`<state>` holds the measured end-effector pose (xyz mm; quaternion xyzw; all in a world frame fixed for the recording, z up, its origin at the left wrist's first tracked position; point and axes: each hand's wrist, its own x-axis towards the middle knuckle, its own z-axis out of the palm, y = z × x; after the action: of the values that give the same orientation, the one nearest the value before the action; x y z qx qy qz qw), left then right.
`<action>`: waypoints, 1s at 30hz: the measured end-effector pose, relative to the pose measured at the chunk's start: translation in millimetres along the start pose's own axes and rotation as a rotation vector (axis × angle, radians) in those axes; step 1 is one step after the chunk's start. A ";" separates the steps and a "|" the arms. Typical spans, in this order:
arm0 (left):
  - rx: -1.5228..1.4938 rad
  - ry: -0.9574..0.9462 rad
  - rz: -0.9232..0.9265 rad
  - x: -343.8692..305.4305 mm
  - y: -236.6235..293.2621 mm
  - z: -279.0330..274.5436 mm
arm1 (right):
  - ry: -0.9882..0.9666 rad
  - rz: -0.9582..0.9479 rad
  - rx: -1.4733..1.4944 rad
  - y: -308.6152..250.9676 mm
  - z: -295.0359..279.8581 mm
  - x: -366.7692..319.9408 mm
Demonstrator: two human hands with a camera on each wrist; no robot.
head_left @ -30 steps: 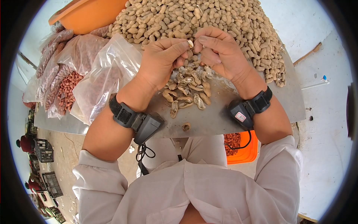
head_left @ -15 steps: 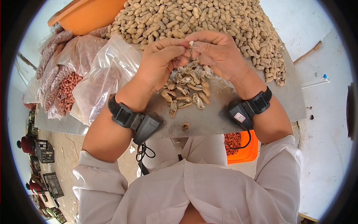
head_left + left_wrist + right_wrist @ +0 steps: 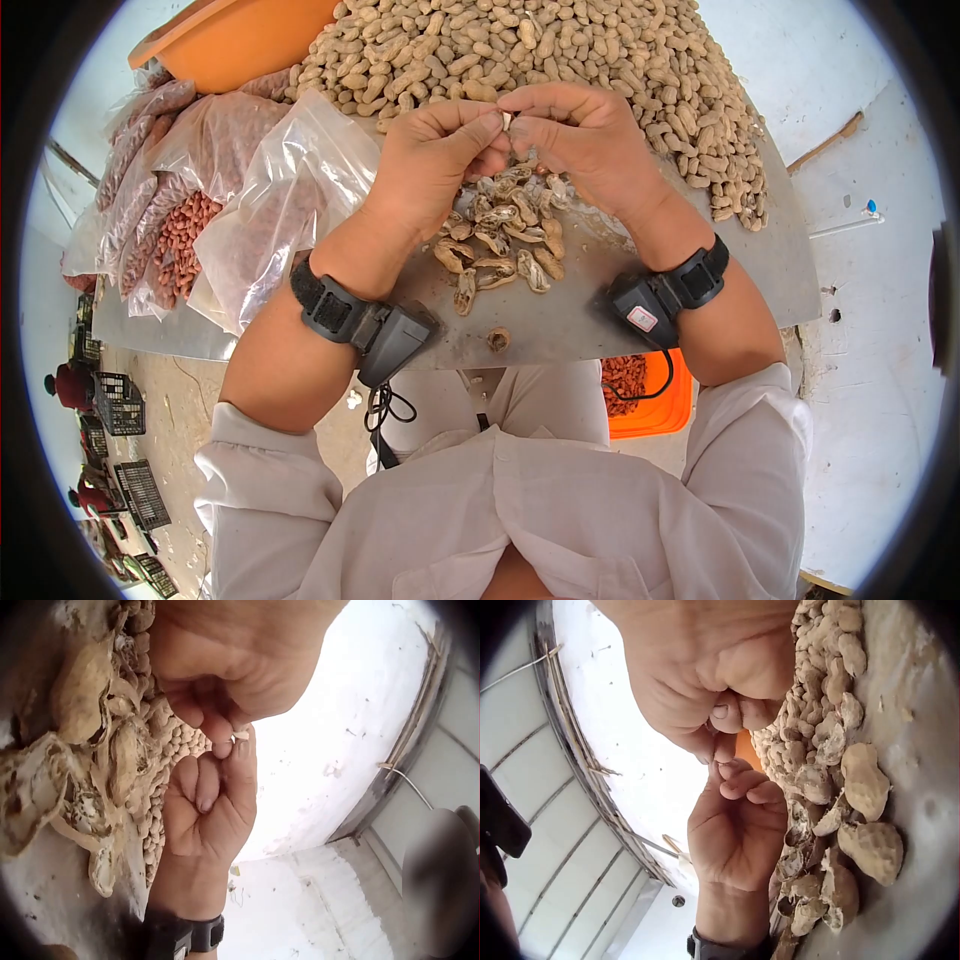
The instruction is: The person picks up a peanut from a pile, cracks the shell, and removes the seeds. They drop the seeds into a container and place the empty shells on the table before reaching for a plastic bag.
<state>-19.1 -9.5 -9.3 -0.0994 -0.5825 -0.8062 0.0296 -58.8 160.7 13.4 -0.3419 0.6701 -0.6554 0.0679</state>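
Observation:
In the head view my left hand (image 3: 432, 150) and right hand (image 3: 590, 140) meet at the fingertips over the near side of the peanut heap. Between their thumbs and forefingers they pinch a small whitish peanut piece (image 3: 507, 120), mostly covered by the fingers. It shows as a pale bit (image 3: 241, 735) in the left wrist view; the right wrist view hides it behind the fingers. The other fingers of both hands are curled in. Below the hands lies a pile of cracked peanut shells (image 3: 495, 235) on the grey metal table (image 3: 570, 325).
A big heap of unshelled peanuts (image 3: 560, 50) fills the back of the table. On the left are clear bags of reddish kernels (image 3: 185, 240) and an orange basin (image 3: 230, 45). An orange tub (image 3: 655, 415) with reddish kernels stands below the table edge.
One second ago the right hand was slightly apart and the left held the pale piece. The right hand has moved left to meet it, and less of the piece shows now.

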 end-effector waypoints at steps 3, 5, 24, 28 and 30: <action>0.086 0.033 0.010 -1.8 2.6 2.3 | 0.023 -0.011 -0.080 -2.3 1.6 -0.3; 0.129 0.043 0.018 -2.7 3.6 3.1 | 0.031 -0.009 -0.118 -1.9 1.6 -0.5; 0.083 -0.040 0.040 -1.0 0.2 0.4 | -0.134 0.179 0.607 11.1 -3.6 2.7; 0.132 -0.087 -0.038 -5.2 7.3 1.1 | -0.137 0.220 0.801 14.0 -7.7 5.5; 0.305 -0.227 -0.024 -8.6 10.1 2.6 | -0.121 0.196 0.835 17.1 -10.8 7.9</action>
<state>-8.7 -10.9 -0.8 -0.1771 -0.6986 -0.6926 -0.0314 -76.9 163.8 1.8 -0.2578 0.3716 -0.8394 0.3015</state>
